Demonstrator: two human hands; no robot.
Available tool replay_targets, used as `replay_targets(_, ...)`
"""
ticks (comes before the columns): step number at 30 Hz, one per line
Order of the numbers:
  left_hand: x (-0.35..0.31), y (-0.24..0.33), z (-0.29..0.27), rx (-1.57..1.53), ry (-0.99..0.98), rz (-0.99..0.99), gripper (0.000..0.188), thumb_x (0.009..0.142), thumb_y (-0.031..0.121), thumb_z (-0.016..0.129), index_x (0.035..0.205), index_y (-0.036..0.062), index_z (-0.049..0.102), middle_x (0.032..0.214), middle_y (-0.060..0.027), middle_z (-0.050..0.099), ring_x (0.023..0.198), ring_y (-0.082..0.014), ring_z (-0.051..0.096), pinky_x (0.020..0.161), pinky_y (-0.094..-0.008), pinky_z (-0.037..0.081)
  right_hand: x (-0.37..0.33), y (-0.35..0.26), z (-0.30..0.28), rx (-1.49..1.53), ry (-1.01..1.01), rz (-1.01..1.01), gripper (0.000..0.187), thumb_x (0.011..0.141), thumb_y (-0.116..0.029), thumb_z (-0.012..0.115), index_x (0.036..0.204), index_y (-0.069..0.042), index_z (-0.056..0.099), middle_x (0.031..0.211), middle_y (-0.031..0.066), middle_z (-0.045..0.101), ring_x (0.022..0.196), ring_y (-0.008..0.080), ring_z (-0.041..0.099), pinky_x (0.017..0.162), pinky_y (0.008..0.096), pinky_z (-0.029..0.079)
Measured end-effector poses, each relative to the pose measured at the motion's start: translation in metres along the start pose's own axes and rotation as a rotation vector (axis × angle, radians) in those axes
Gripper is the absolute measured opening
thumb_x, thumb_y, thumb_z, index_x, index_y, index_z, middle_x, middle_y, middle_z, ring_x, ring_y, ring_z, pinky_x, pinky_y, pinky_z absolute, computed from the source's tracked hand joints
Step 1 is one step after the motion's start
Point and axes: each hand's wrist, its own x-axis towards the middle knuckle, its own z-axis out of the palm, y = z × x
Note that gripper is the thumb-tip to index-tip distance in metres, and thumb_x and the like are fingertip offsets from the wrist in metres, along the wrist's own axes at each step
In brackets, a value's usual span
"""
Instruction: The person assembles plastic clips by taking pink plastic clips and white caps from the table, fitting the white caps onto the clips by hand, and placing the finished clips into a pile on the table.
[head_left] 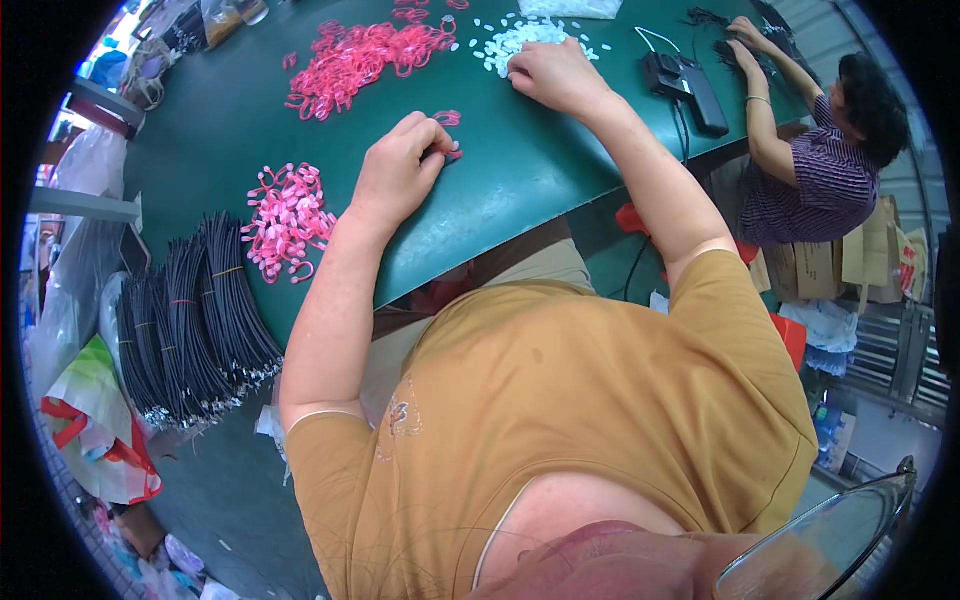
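Note:
My left hand (403, 168) is closed in a pinch near the table's front edge. Between its thumb and fingers is a small pink loop (455, 154), mostly covered by the fingertips. Another pink loop (447, 118) lies on the green table (530, 190) just beyond that hand. Farther right, my right hand (562, 78) reaches down at the near side of a pile of small white oval pieces (522, 40). Its fingers are drawn together, and whatever is in their tips is hidden.
A big heap of pink loops (350, 65) lies at the back left. Nearer, pink loops with pale pieces (288, 215) form a smaller pile beside bundled black cords (195, 310). A black device (690, 90) with a cable stands right. A person (815, 160) works at the far right.

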Motion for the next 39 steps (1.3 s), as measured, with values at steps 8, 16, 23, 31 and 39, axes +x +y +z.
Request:
replay_targets(8,0.001,-0.002,0.001,0.025,0.002,0.0,0.009,0.09,0.002,0.074,0.096,0.0078,0.07,0.097,-0.009,0.069,0.087,-0.031,0.073,0.076,-0.0423,0.059,-0.039,-0.046,-0.01,0.452,-0.073,-0.135,0.022,0.103,-0.025,0.071,0.117,-0.009,0.08,0.106,0.0114,0.075,0.098,0.0332,0.074,0.088,0.0415,0.06)
replay_targets(16,0.001,-0.003,0.001,0.021,0.004,0.004,0.009,0.09,0.002,0.074,0.096,0.0079,0.07,0.097,-0.0087,0.07,0.086,-0.0308,0.073,0.076,-0.0422,0.059,-0.033,-0.016,-0.014,0.513,0.036,-0.099,0.024,0.107,-0.023,0.069,0.123,-0.007,0.078,0.11,0.0111,0.076,0.104,0.031,0.073,0.092,0.0392,0.058)
replay_targets(23,0.001,-0.001,0.0,0.009,-0.014,-0.011,0.012,0.09,-0.003,0.073,0.098,0.0043,0.07,0.096,-0.01,0.068,0.089,-0.0276,0.072,0.079,-0.0379,0.057,-0.025,-0.034,-0.022,0.374,-0.125,-0.362,0.02,0.105,-0.015,0.069,0.122,-0.01,0.078,0.107,0.0091,0.068,0.101,0.0318,0.071,0.089,0.0427,0.059)
replay_targets(31,0.0,-0.001,0.0,0.008,0.007,0.011,0.008,0.091,0.002,0.073,0.096,0.0074,0.071,0.097,-0.0088,0.069,0.087,-0.0303,0.073,0.076,-0.0415,0.059,-0.03,-0.037,-0.029,0.257,-0.188,-0.393,0.019,0.104,-0.017,0.069,0.12,-0.01,0.077,0.108,0.0094,0.068,0.102,0.0318,0.071,0.089,0.0451,0.059)
replay_targets(39,0.001,-0.001,0.0,0.022,0.004,0.008,0.008,0.091,0.002,0.073,0.096,0.0076,0.071,0.097,-0.0088,0.069,0.088,-0.0307,0.073,0.076,-0.042,0.059,-0.045,-0.051,-0.024,0.486,-0.125,-0.182,0.018,0.093,-0.015,0.07,0.107,-0.003,0.073,0.101,0.0136,0.072,0.087,0.0352,0.072,0.08,0.0412,0.06)
